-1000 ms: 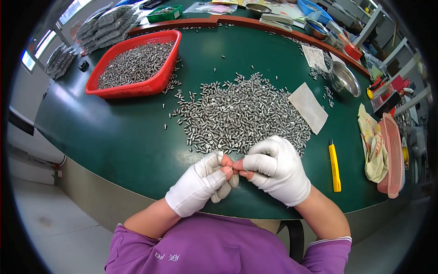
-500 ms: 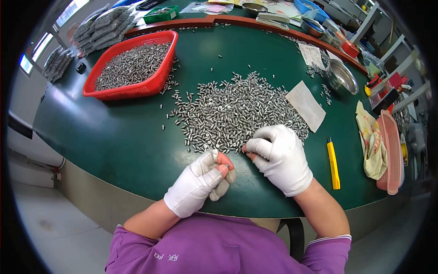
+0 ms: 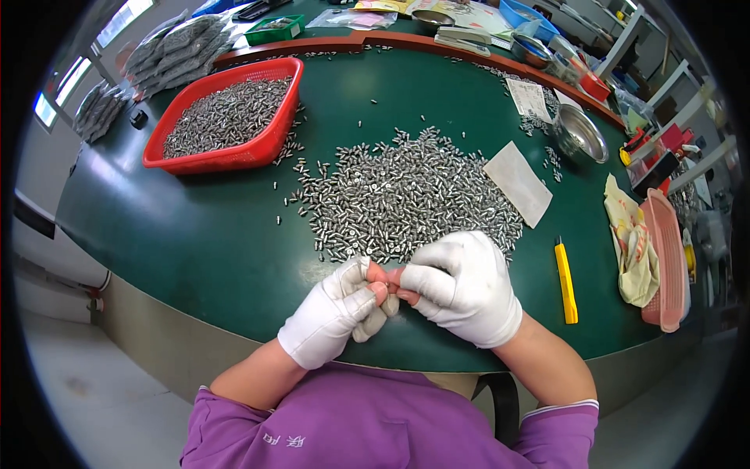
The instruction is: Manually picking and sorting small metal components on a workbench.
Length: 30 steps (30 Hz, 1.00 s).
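A broad pile of small silvery metal pins [image 3: 406, 195] covers the middle of the green table. Just in front of it, both hands meet, wearing white gloves that leave thumb and forefinger tips bare. My left hand [image 3: 336, 309] is closed in a pinch, and what sits between its fingertips is too small to make out. The thumb and forefinger of my right hand [image 3: 465, 289] are also pinched, touching the left fingertips; whatever they hold is hidden.
At the left stands a red basket [image 3: 156, 148] full of similar pins. A yellow cutter knife [image 3: 566, 283] and a paper slip [image 3: 519, 184] lie to the right. Beyond them are a metal bowl [image 3: 580, 134], a pink basket [image 3: 662, 262] and a cloth [image 3: 634, 250]. Bagged goods [image 3: 176, 55] fill the far left.
My right hand has moved left and nearer to me, from the pile's front edge to the left fingertips. The left hand has hardly moved.
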Each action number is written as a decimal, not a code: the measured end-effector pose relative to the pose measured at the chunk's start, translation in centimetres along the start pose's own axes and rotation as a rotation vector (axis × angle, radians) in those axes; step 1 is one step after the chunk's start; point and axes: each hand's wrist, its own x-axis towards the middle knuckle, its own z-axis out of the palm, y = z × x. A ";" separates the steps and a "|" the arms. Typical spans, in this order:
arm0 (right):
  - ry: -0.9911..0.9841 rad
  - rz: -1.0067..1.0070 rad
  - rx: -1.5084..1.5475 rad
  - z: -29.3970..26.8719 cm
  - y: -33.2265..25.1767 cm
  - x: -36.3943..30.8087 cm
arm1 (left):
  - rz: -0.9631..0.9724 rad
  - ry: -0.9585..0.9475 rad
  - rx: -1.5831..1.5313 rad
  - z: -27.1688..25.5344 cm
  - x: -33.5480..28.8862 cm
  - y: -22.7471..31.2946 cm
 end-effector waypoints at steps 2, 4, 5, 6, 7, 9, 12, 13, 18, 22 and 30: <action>0.030 0.044 -0.115 -0.3 0.2 -0.5 | 0.025 -0.007 -0.022 0.1 0.0 0.0; 0.075 0.181 -0.272 -1.3 0.6 -0.8 | 0.125 -0.090 -0.058 -0.5 0.2 -0.6; 0.090 0.251 -0.378 -2.0 0.8 -1.0 | 0.162 -0.008 -0.023 -0.2 -0.1 -0.7; 0.062 0.340 -0.469 -3.2 0.6 -1.2 | 0.262 0.120 0.190 0.4 -0.3 -0.7; 0.027 0.427 -0.588 -4.8 0.0 -1.5 | 0.363 0.249 0.402 0.9 -0.7 -0.5; 0.021 0.660 -0.716 -7.2 -0.8 -3.3 | 0.282 0.321 0.511 0.3 -1.7 -0.2; -0.053 1.026 -0.823 -9.4 -1.5 -7.7 | 0.449 0.415 1.190 -0.3 -2.0 -0.8; -0.052 1.078 -0.826 -9.5 -1.8 -9.0 | 0.447 0.405 1.192 -0.3 -2.1 -0.9; 0.131 1.231 -0.776 -8.0 -1.4 -13.4 | 0.484 0.352 1.507 0.2 -2.1 -0.8; 0.299 1.047 -0.871 -7.1 -1.7 -16.0 | 0.489 0.347 1.500 0.2 -2.2 -0.7; -0.022 0.949 0.236 -2.8 -12.5 -11.1 | 0.451 0.313 1.477 -0.1 -2.5 -0.6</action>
